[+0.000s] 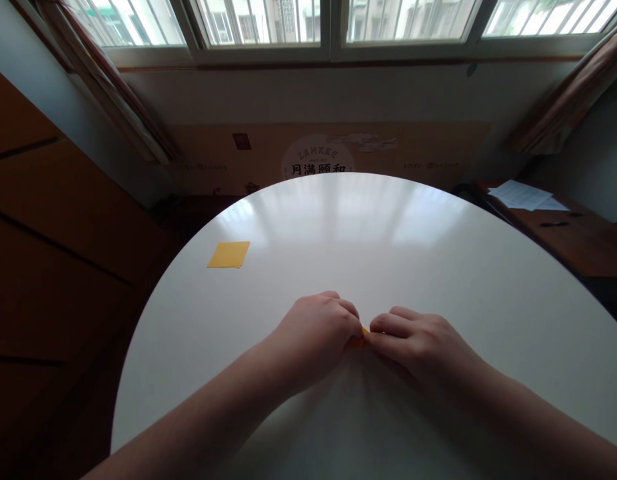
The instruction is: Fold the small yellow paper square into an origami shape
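Observation:
Between my two hands, just above or on the white table, is a small piece of orange-yellow paper (357, 343), mostly hidden by fingers. My left hand (324, 325) is closed on its left side, knuckles up, with the fingertips out of sight. From the right, my right hand (413, 335) pinches the paper's edge with thumb and curled fingers. Only a thin sliver of the paper shows, so its shape cannot be made out. Farther off to the left lies a flat stack of yellow square paper (228, 255), apart from both hands.
The round white table (438, 273) fills the middle, its curved edge toward the window (258, 23). A brown wooden cabinet (53, 220) stands left. At the right, white sheets (523, 195) lie on a wooden desk (588, 243). A printed box (198, 143) is behind the table.

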A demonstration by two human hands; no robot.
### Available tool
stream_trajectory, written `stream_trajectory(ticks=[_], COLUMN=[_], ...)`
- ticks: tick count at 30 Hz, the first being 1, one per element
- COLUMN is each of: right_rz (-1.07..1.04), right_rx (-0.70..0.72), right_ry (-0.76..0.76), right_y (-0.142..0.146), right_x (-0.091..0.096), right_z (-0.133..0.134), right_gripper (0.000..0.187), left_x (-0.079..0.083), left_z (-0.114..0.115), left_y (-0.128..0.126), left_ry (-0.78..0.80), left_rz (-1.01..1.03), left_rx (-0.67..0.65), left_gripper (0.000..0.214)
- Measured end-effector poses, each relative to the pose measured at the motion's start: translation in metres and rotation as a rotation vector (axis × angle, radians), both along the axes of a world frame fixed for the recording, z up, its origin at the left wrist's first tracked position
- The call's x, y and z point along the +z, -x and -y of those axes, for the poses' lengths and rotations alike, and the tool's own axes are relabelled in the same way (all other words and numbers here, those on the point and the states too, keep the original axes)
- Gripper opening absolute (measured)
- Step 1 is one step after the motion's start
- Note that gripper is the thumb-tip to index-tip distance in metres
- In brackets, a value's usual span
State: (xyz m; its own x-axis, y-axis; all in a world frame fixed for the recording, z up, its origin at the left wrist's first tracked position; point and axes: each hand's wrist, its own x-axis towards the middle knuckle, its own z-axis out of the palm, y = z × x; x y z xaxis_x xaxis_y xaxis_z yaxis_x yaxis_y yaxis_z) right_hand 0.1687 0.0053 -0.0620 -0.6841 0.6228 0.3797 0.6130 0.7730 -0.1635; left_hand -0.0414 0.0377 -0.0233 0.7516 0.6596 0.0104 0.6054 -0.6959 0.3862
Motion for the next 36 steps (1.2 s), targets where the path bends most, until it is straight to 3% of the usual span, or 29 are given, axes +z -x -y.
stream_trajectory(ticks=[4, 10, 16, 24, 36], right_rz=[0.015, -0.176, -0.16, -0.127, 0.075], right_rx=[0.01, -0.009, -0.015, -0.13, -0.097], right_ry=[0.133, 0.311, 0.278, 0.331, 0.371], right_y=[-0.002, -0.008, -0.005, 0.001, -0.006], right_x=[0.01, 0.011, 0.008, 0.007, 0.033], right_z=[0.0, -0.008, -0.012, -0.01, 0.001], right_gripper=[0.02, 0.017, 0.021, 0.018, 0.019], left_x=[0.002, 0.004, 0.005, 0.005, 0.007], left_z=[0.0, 0.0, 0.0, -0.001, 0.0], left_y=[0.0, -0.002, -0.001, -0.001, -0.002], left_ry=[-0.006, -0.013, -0.016, -0.035, -0.005], left_rz=[-0.02, -0.038, -0.091, -0.124, -0.1], left_rx=[-0.011, -0.007, 0.018, 0.012, 0.046], left_gripper=[0.022, 0.023, 0.02, 0.021, 0.022])
